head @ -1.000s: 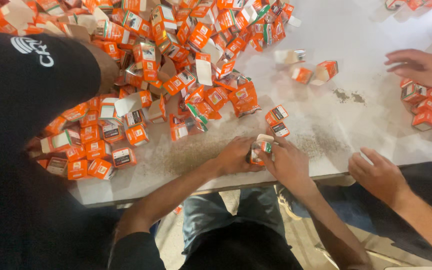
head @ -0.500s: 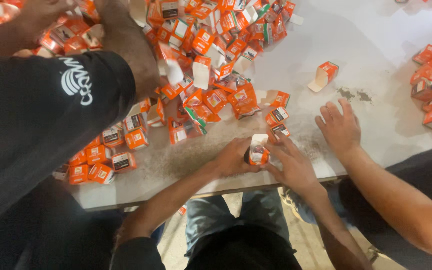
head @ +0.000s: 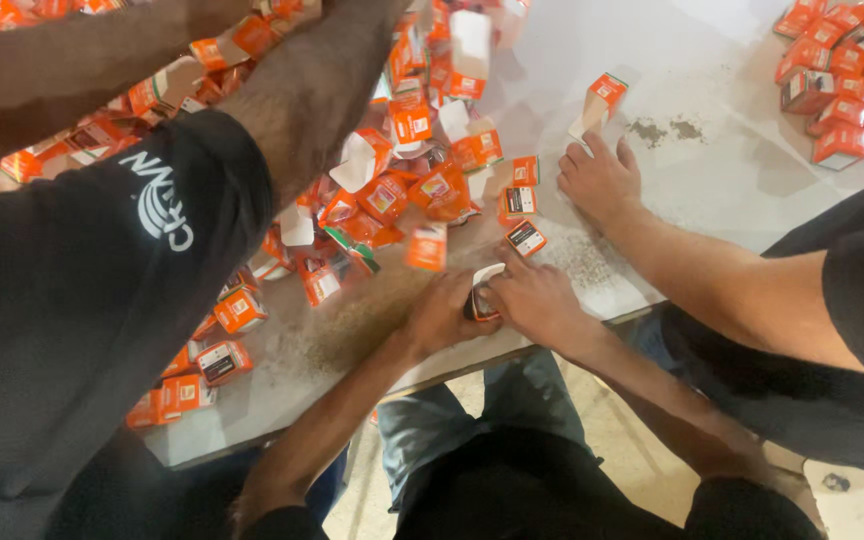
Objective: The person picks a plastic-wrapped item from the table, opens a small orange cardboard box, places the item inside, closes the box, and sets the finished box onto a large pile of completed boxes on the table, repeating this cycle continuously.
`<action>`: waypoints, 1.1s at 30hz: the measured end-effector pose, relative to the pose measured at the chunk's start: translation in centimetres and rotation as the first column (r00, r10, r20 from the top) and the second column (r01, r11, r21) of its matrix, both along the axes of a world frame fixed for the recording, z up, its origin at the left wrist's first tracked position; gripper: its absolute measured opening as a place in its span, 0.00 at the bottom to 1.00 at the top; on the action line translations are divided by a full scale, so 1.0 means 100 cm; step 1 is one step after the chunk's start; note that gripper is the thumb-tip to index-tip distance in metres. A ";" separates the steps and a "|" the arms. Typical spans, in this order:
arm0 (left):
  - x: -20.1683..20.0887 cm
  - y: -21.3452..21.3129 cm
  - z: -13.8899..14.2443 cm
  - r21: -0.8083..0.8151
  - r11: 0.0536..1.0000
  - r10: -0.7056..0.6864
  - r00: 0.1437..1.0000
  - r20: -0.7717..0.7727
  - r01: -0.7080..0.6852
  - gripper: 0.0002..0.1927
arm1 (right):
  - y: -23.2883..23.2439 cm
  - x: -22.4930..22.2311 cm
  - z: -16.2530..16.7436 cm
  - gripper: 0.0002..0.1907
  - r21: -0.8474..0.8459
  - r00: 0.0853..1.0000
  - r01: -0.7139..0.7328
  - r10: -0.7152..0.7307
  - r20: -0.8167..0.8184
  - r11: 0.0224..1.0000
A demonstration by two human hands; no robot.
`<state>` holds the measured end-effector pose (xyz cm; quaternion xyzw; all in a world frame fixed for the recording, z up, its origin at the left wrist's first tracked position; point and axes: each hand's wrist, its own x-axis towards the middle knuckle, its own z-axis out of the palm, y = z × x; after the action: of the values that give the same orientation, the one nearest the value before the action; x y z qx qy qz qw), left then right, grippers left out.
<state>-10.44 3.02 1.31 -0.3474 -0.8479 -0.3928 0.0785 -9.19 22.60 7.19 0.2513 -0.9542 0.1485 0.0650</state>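
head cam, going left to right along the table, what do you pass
co-worker's black sleeve → pile of orange cartons → left hand → small carton → right hand → another person's hand → stacked orange cartons

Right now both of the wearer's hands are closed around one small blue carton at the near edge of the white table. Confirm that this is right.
Not quite: the carton is not blue. In the head view, the left hand and the right hand hold one small orange and white carton between them at the near edge of the white table. The rest stands.
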 end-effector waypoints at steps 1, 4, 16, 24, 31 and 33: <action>0.000 -0.002 0.001 0.013 1.000 -0.022 0.999 0.029 0.021 0.31 | -0.002 0.002 -0.002 0.10 0.000 0.999 0.039 -0.039 0.010 0.999; -0.001 -0.007 0.009 0.071 0.997 0.013 1.000 -0.005 -0.013 0.29 | 0.000 0.014 0.002 0.12 -0.208 0.989 0.049 -0.077 -0.129 0.977; 0.003 -0.010 0.018 0.202 0.979 0.021 0.997 -0.077 -0.005 0.34 | -0.010 0.025 0.018 0.33 -0.069 0.998 -0.016 0.020 0.055 0.997; 0.045 -0.001 0.012 0.307 0.867 0.166 0.808 0.565 -0.392 0.30 | -0.009 0.038 -0.029 0.33 -0.518 0.985 -0.069 -0.025 -0.172 0.853; 0.052 -0.012 0.006 0.085 0.980 0.179 0.984 -0.008 -0.178 0.25 | -0.011 0.044 -0.031 0.23 -0.527 0.994 -0.058 0.000 -0.108 0.848; 0.049 -0.014 0.011 -0.065 0.982 0.177 0.984 -0.023 -0.178 0.26 | -0.008 0.042 -0.030 0.23 -0.488 0.991 -0.071 0.004 -0.137 0.870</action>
<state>-5.52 1.66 2.41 -0.2762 -0.8873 -0.3527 0.1091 -5.00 21.77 4.24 0.2542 -0.8736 0.3707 0.1864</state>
